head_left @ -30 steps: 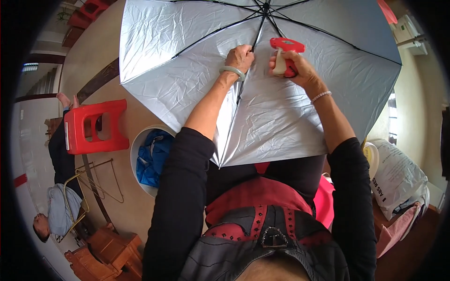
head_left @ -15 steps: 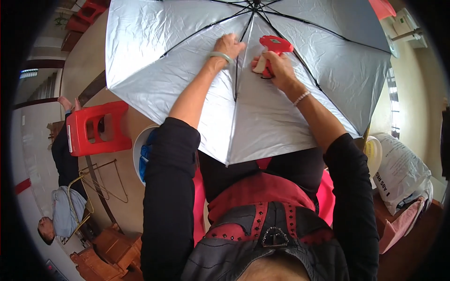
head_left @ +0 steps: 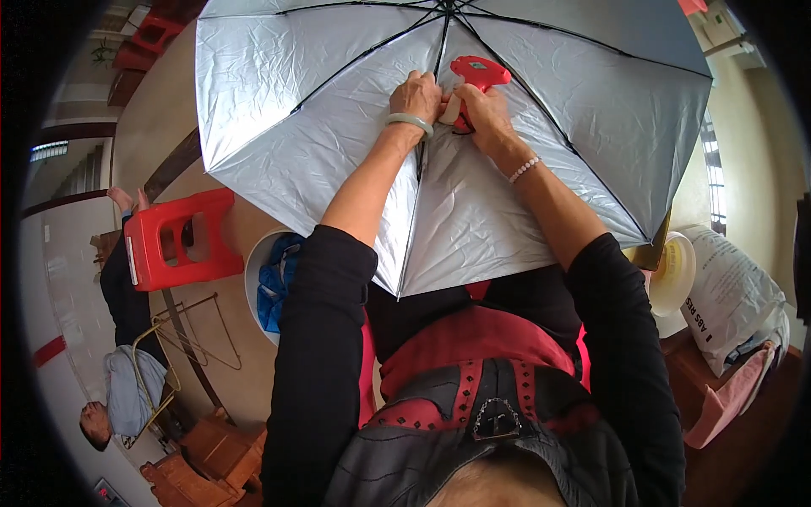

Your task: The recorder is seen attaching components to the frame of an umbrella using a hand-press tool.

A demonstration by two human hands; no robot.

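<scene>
An open umbrella [head_left: 469, 228] with silver lining and black ribs spreads over my lap, its inner side toward me and its hub at the top edge. My left hand [head_left: 415, 98] is closed at a rib [head_left: 420, 165] near the middle of the frame; the fingertips are partly hidden. Just to its right, my right hand [head_left: 490, 118] grips a red pistol-shaped hand tool [head_left: 480, 71] with a cream trigger part. The tool's lower end sits close by the left fingers, against the lining. Whether it touches the rib I cannot tell.
To the left stand a red plastic stool [head_left: 182, 241] and a white bucket [head_left: 253, 283] holding a blue bag. A person [head_left: 135, 384] reclines in a metal-framed chair further left. On the right are a pale tub [head_left: 673, 275] and a white printed sack [head_left: 731, 296].
My right hand has moved left with the red tool, up beside my left hand. The left hand has shifted slightly down and right along the rib.
</scene>
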